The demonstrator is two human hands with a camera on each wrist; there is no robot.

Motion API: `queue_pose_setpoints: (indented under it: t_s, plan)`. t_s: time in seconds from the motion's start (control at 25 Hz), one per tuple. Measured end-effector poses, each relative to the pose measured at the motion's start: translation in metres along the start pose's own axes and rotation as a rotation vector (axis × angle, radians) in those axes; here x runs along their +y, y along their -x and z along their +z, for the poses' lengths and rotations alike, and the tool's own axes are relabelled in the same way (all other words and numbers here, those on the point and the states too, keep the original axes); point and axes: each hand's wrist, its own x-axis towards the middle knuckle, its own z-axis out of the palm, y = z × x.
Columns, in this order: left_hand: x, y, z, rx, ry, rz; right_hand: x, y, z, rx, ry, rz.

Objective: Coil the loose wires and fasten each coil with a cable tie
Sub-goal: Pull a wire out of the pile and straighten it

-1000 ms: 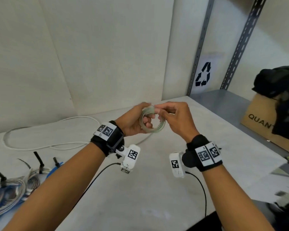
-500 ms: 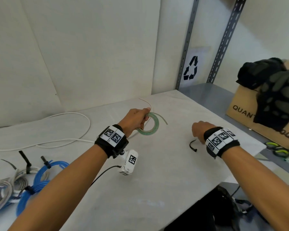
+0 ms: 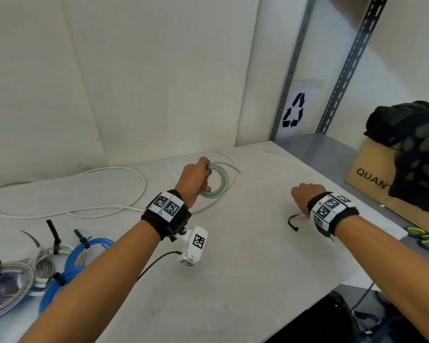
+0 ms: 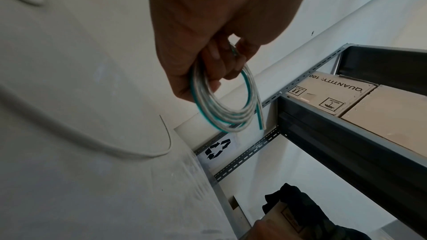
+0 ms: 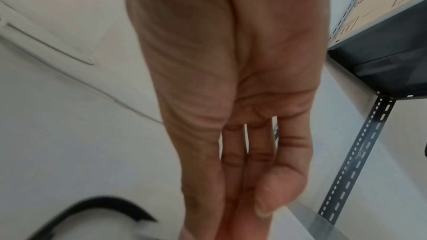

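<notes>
Hands: two are seen, a left hand (image 3: 195, 178) and a right hand (image 3: 305, 197), each with a black wrist strap carrying white square code tags.
Left hand: its fingers (image 4: 216, 65) are curled round one coil (image 3: 217, 180) of clear wire with a green stripe; the coil is held just above the table (image 3: 233, 268), far of its middle, with one loose end sticking out.
Right hand: its fingers (image 5: 235, 161) are stretched out nearly straight, close together, and nothing is gripped; it is held low over the table's right part.
Cable tie: one loose black tie (image 3: 292, 222) lies curved on the table, just left of the right hand; whether it is touched cannot be told.
Loose wire: one long white wire (image 3: 67, 191) lies in open loops on the table, left of the coil.
Tied coils: a heap at the table's near left corner, with blue (image 3: 62, 278) and grey (image 3: 8, 280) coils; five black tie tails are counted standing up from it.
Shelf: a grey metal rack (image 3: 315, 149) stands against the table's right edge, with two slotted uprights in the head view.
Boxes: one cardboard box (image 3: 372, 174) on the lower shelf shows "QUANT", the rest being hidden by dark cloth (image 3: 411, 144); in the left wrist view an upper box (image 4: 328, 94) reads "QUANTITY: 100" and "KEEP DRY".
Sign: one black recycling symbol (image 3: 294, 111) on white paper, on the wall behind the rack.
Scissors: one green-handled pair (image 3: 424, 237) lies right of the table, at the shelf's front.
</notes>
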Motion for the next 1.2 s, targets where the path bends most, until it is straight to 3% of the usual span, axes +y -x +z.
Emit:
queue_pose_setpoints:
  t_s: [0.08,0.16,0.24,0.36,0.44,0.6,0.8,0.96,1.04,1.2]
  plan:
    - [0.000,-0.001,-0.006,0.030,0.015,0.012,0.009,0.001,-0.017,-0.024,-0.047,0.009]
    - [0.000,-0.002,-0.012,0.068,0.030,0.034,0.019,0.004,-0.046,0.040,-0.239,-0.037]
    - [0.002,-0.003,-0.022,0.124,0.032,0.069,0.009,0.010,-0.080,0.253,-0.599,-0.219]
    - [0.007,-0.001,-0.043,0.208,0.026,0.137,-0.063,0.023,-0.125,0.659,-1.235,-0.511]
    - [0.013,0.006,-0.062,0.265,0.042,0.186,-0.124,0.030,-0.144,0.831,-1.375,-0.598]
    - [0.024,0.022,-0.110,0.363,0.118,0.264,-0.212,0.036,-0.159,0.771,-1.571,-0.707]
    - [0.021,0.031,-0.155,0.409,0.244,0.239,-0.268,0.036,-0.171,0.782,-1.838,-0.716]
    - [0.028,0.046,-0.193,0.128,-0.149,0.102,-0.262,0.023,-0.179,0.588,-1.589,-0.981]
    - [0.027,0.049,-0.198,0.034,-0.146,0.044,-0.263,0.023,-0.182,0.555,-1.453,-1.010]
    - [0.022,0.047,-0.201,0.139,-0.052,0.110,-0.266,0.032,-0.186,0.639,-1.470,-0.923]
